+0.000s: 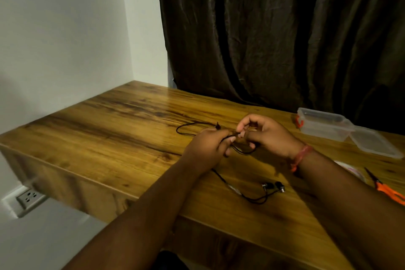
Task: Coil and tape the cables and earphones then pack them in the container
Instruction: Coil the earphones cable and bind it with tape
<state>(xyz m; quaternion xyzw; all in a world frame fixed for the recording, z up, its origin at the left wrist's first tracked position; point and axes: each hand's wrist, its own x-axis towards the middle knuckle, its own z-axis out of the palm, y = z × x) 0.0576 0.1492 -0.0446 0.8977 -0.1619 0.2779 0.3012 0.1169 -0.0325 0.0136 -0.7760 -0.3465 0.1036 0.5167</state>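
Observation:
Black wired earphones lie on the wooden table (122,129); their two earbuds (274,187) rest near the front edge. The thin black earphone cable (238,194) runs from the earbuds up into both hands, and a loop of it (186,126) trails out to the left. My left hand (208,149) pinches the cable between thumb and fingers. My right hand (265,133), an orange thread band on its wrist, grips the same cable just to the right, fingers curled. A clear plastic container (324,125) stands open at the back right, its lid (374,146) lying beside it.
Orange-handled scissors (388,190) lie at the right edge. A roll of tape (352,171) peeks out behind my right forearm. A dark curtain hangs behind the table, a white wall stands at the left, and a wall socket (29,198) sits below the tabletop.

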